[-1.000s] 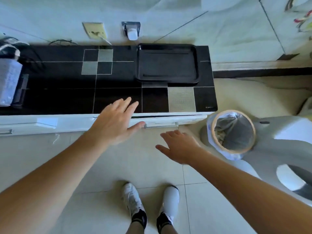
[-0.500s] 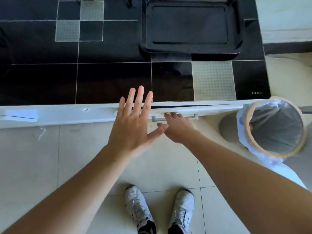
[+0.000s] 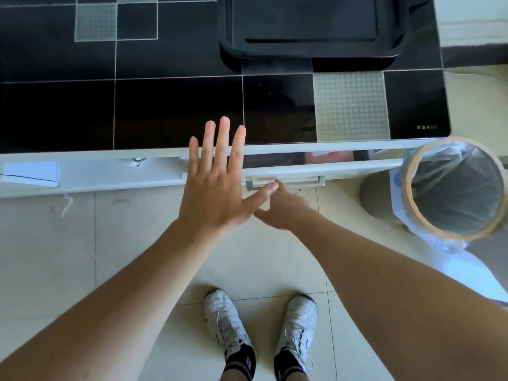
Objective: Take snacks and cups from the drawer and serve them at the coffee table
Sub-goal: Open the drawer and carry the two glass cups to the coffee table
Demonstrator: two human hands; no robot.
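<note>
No text can be read here. The black countertop (image 3: 178,111) carries a small pale marking (image 3: 426,127) near its corner at about 2 o'clock from the frame's middle, but it is too small and blurred to make out. The black socks (image 3: 239,362) at about 6 o'clock show a faint white mark at the cuff, also illegible. A white label (image 3: 30,174) on the cabinet front at 9 o'clock looks blank.
</note>
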